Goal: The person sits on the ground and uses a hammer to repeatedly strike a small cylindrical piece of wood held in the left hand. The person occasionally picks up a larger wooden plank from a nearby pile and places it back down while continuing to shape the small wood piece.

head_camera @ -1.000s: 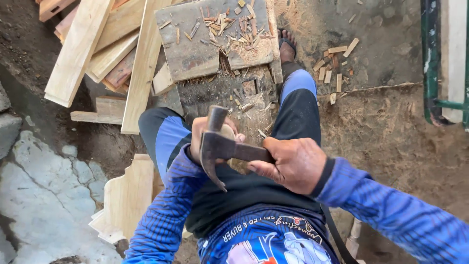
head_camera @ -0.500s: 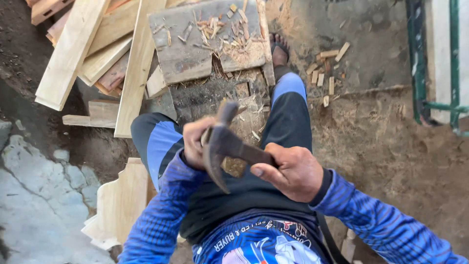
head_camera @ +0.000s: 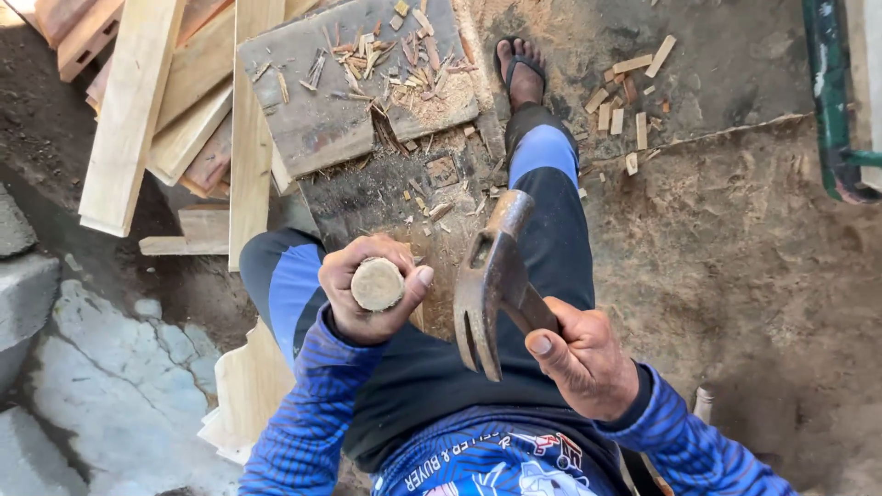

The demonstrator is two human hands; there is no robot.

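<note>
Left hand is fisted around one upright round peg, end showing, above the lap. Right hand grips one claw hammer just beside it. One chip-strewn board lies ahead.

the claw hammer no longer covers the left hand: its head now stands to the right of that hand, clear of it, with the claws pointing near and the striking face pointing far. the round end of a wooden peg, hidden behind the hammer before, now shows in the left fist. the right hand sits lower and further right than before, gripping the handle. the view has also shifted, so the foot in a sandal shows whole at the far edge.
</note>
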